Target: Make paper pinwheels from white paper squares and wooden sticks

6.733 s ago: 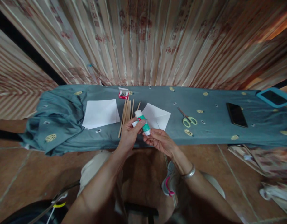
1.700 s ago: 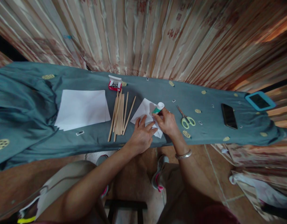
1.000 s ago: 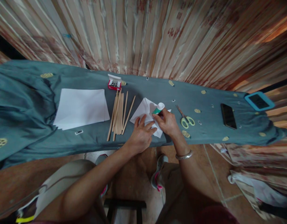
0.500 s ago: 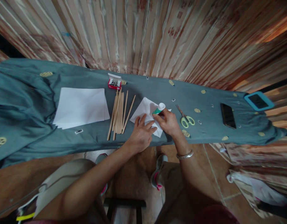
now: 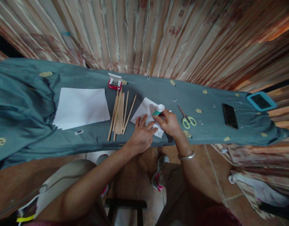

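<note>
Folded paper [image 5: 142, 110] lies near the bench [image 5: 205, 108] edge, a narrow gap from wooden sticks [image 5: 118, 114], wider from scissors [image 5: 185, 117]; left hand [image 5: 141, 138] rests spread fingers on it, right hand [image 5: 170, 124] fingers pinch a glue stick [image 5: 158, 110].

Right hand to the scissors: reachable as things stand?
Probably yes: the scissors lie just right of the right hand, nothing visible between, though that hand holds the glue stick.
</note>
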### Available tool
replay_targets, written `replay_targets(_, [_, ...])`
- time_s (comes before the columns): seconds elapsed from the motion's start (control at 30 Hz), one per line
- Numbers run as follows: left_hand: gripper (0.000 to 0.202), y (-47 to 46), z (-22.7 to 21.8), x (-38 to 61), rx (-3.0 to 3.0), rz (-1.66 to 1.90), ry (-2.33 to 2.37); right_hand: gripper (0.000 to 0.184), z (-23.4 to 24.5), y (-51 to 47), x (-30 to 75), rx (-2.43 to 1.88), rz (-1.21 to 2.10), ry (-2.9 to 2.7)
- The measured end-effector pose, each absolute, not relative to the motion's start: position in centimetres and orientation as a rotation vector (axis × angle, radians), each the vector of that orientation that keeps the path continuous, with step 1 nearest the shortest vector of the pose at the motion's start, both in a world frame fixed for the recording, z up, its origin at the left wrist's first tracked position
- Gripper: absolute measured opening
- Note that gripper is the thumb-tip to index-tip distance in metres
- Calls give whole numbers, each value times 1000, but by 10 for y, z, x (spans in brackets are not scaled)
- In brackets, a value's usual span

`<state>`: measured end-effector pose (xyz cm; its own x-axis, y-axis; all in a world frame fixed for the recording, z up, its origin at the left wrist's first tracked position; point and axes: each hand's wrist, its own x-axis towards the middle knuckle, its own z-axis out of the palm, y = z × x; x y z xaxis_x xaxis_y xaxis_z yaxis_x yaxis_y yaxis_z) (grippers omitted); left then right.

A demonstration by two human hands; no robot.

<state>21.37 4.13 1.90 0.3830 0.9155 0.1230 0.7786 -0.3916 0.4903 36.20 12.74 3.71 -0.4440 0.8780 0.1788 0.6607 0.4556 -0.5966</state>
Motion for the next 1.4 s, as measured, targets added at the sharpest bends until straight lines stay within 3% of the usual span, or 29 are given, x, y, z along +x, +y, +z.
replay_targets(0.73, [41, 40, 19, 214, 2319, 549, 1483, 21, 25, 126, 358, -1315, 461, -2172])
replay_targets(0.87, [39, 41, 18, 214, 2309, 549, 1481, 19, 29, 138, 374, -1264, 643, -1730])
replay_targets(1.07, [44, 42, 17, 212, 2252, 613, 1450, 15, 38, 151, 393, -999, 1168, -945])
replay_targets(1.2, [53, 43, 21, 206, 2103, 885, 1382, 11, 43, 142, 388, -938, 1399, -753])
replay_targets(1.4, [36, 52, 39, 190, 1048, 1372, 1283, 17, 49, 132, 382, -893, 1571, -668])
